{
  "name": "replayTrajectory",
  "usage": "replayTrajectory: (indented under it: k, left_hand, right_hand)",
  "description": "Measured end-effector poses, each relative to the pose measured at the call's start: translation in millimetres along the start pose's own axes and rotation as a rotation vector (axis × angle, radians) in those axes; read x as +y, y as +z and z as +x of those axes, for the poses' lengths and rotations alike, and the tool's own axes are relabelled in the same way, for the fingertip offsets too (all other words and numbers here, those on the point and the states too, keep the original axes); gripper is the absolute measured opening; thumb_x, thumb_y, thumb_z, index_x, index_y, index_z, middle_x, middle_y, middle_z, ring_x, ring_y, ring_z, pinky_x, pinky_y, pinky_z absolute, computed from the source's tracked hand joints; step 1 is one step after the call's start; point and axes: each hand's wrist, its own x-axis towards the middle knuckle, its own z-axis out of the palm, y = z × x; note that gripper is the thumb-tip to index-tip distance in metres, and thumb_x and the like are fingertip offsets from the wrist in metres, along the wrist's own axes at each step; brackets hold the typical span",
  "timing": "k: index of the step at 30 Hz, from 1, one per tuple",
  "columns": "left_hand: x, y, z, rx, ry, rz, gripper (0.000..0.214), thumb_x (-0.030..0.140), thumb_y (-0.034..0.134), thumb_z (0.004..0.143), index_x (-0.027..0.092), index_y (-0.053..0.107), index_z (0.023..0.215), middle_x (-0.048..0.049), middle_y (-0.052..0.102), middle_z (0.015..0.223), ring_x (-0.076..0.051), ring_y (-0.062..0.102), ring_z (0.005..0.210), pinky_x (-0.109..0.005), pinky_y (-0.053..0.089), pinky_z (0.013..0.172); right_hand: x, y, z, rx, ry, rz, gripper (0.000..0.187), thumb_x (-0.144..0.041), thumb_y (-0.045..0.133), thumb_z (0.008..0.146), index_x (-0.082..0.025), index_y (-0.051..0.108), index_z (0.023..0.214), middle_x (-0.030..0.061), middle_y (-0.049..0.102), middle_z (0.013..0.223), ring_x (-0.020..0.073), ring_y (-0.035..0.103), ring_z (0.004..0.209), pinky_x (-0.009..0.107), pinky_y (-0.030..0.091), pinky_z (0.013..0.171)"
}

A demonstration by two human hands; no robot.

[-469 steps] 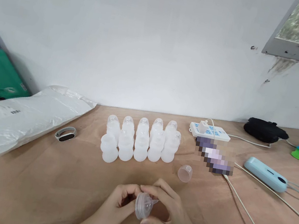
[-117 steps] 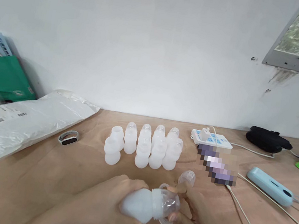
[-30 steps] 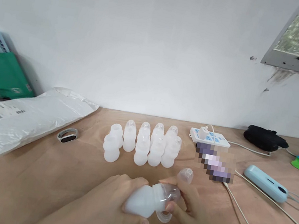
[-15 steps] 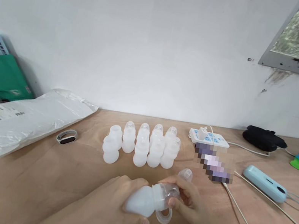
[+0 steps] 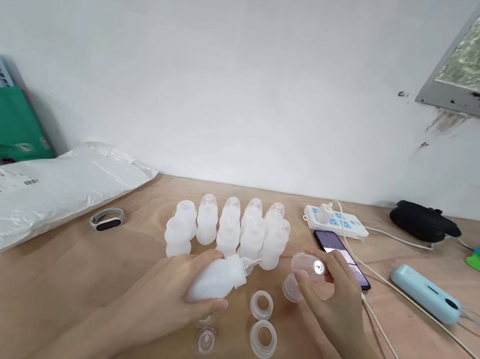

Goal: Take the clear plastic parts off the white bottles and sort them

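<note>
My left hand (image 5: 163, 299) is wrapped round a white squeeze bottle (image 5: 216, 274) with a small clear nozzle, tilted up toward the bottle group. My right hand (image 5: 336, 302) pinches a clear dome cap (image 5: 309, 265) just above a second clear cap (image 5: 292, 288) lying on the table. Two clear plastic rings (image 5: 262, 305) (image 5: 263, 338) lie between my hands, and a small clear insert (image 5: 206, 342) sits below my left fingers. Several white bottles (image 5: 228, 230) stand in two rows behind; the two at the left have no cap.
A white plastic bag (image 5: 34, 186) and green packets (image 5: 3, 122) lie at the left, with a wristband (image 5: 106, 219) near them. At the right are a power strip (image 5: 335, 220), a phone (image 5: 342, 258), cables, a light blue device (image 5: 427, 288) and a black object (image 5: 425, 218).
The clear cap has come off the held bottle, in my right hand now. The rings and insert lie on the table. My left hand raised the bottle toward the group.
</note>
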Motion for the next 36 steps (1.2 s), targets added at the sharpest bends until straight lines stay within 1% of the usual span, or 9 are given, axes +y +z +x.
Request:
replayTrajectory:
  k: [4,9,15,19,23,26,28,32,36]
  left_hand:
    - [1,0.3,0,-0.029,-0.018,0.045,0.034,0.042,0.060,0.082,0.024,0.063,0.110,-0.0007,0.073,0.090,-0.027,0.066,0.083,-0.031,0.044,0.070]
    - [3,-1.3,-1,-0.028,-0.014,0.053,0.037,0.042,0.061,0.083,0.026,0.062,0.116,-0.0014,0.074,0.094,-0.027,0.067,0.084,-0.032,0.044,0.071]
    - [-2,8.1,0,-0.043,0.064,0.106,0.040,0.039,0.064,0.084,0.028,0.059,0.122,-0.0030,0.074,0.111,-0.029,0.068,0.096,-0.034,0.047,0.077]
    - [-16,36.6,-2,0.060,0.274,0.378,0.053,0.026,0.063,0.083,0.026,0.051,0.135,-0.0077,0.072,0.112,-0.032,0.066,0.098,-0.041,0.049,0.084]
    - [-23,60.0,-5,0.136,0.439,0.619,0.052,0.017,0.047,0.090,0.018,0.046,0.142,-0.0132,0.073,0.105,-0.031,0.066,0.088,-0.044,0.050,0.080]
    - [-16,58.6,-6,0.049,0.464,0.663,0.049,0.013,0.043,0.090,0.012,0.048,0.139,-0.0170,0.072,0.109,-0.033,0.067,0.091,-0.045,0.051,0.079]
    - [-7,51.0,-6,-0.033,0.424,0.620,0.047,0.013,0.046,0.088,0.009,0.051,0.135,-0.0178,0.072,0.110,-0.034,0.067,0.090,-0.045,0.052,0.077]
    - [3,34.2,-5,-0.125,0.301,0.425,0.034,0.021,0.056,0.086,0.014,0.060,0.119,-0.0116,0.073,0.105,-0.031,0.067,0.087,-0.042,0.049,0.078]
    - [4,25.6,-5,-0.197,0.164,0.179,0.024,0.039,0.067,0.084,0.023,0.064,0.101,-0.0018,0.075,0.096,-0.026,0.068,0.083,-0.032,0.046,0.071]
  right_hand:
    - [9,4,1,-0.110,0.001,-0.171,0.011,-0.030,0.055,0.081,-0.021,0.061,0.085,0.0036,0.053,0.078,0.0236,0.054,0.071,0.035,0.042,0.063]
    - [14,5,0,-0.151,0.001,-0.235,0.023,-0.027,0.052,0.079,-0.019,0.064,0.097,0.0061,0.055,0.084,0.0279,0.057,0.081,0.041,0.044,0.072]
    - [-1,5,-8,-0.082,-0.065,-0.009,0.021,-0.034,0.054,0.093,-0.022,0.061,0.109,0.0092,0.062,0.098,0.0297,0.059,0.093,0.045,0.045,0.081]
    - [-22,4,-23,-0.303,-0.156,0.265,0.030,-0.032,0.054,0.096,-0.025,0.054,0.125,0.0092,0.066,0.112,0.0277,0.062,0.105,0.042,0.049,0.089]
    - [-42,3,-31,-0.568,0.005,0.514,0.027,-0.040,0.051,0.097,-0.025,0.058,0.119,0.0065,0.070,0.101,0.0230,0.067,0.087,0.034,0.054,0.075]
    - [-47,6,-33,-0.664,0.191,0.643,0.027,-0.047,0.055,0.095,-0.023,0.061,0.106,0.0039,0.069,0.087,0.0199,0.064,0.074,0.030,0.052,0.064]
    - [-47,9,-35,-0.648,0.226,0.691,0.032,-0.052,0.056,0.094,-0.022,0.061,0.105,0.0041,0.069,0.086,0.0198,0.064,0.074,0.029,0.052,0.063]
    - [-41,12,-39,-0.571,0.074,0.637,0.030,-0.050,0.058,0.095,-0.024,0.060,0.109,0.0052,0.070,0.091,0.0211,0.067,0.079,0.030,0.055,0.066]
    - [-37,10,-37,-0.497,-0.247,0.522,0.034,-0.026,0.059,0.097,-0.035,0.050,0.128,0.0053,0.065,0.119,0.0213,0.068,0.102,0.031,0.057,0.083]
